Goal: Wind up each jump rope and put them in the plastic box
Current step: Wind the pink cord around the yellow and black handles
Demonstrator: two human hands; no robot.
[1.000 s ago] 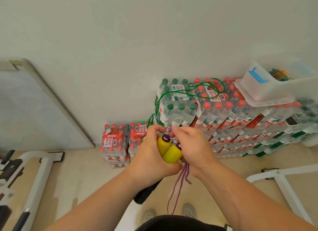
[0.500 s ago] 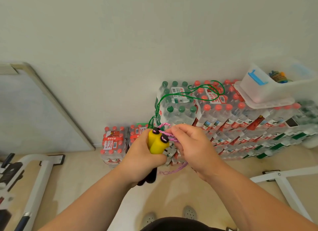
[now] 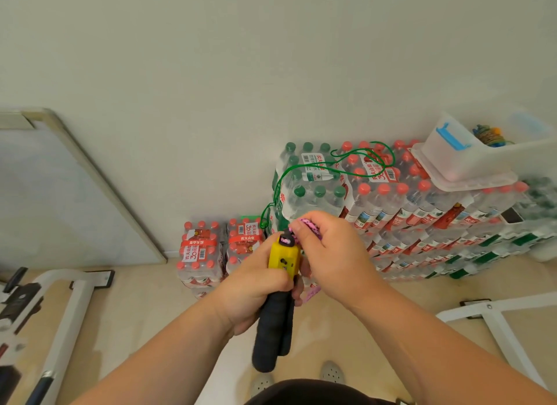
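Left hand (image 3: 256, 287) wraps tight round the two jump-rope handles (image 3: 274, 320) (yellow plastic tops w/ black foam grips). They're held side by side, roughly upright, in front of the body, & the black ends stick out below the fist. Right hand (image 3: 334, 260) is just beside them on the right & touches the yellow tops. Its thumb & fingers are curled, pinching a loop of the pink braided cord (image 3: 310, 227) right above the handle tops. A bit more pink cord shows below the right hand, behind the handles.

A thin green jump rope (image 3: 355, 158) lies loose over the shrink-wrapped packs of water bottles (image 3: 391, 205) stacked vs. the white wall, w/ one stretch hanging down the stack's left side. The clear plastic box w/ a blue latch (image 3: 470, 163) sits on top of the stack at far right, well apart from both hands. A wound multi-colour rope bundle (image 3: 489, 136) lies inside it.

On the left a framed pale board (image 3: 60, 199) leans on the wall, w/ a white metal equipment frame (image 3: 69, 308) on the beige floor below it. Two grey shoes (image 3: 331, 373) show at btm centre.
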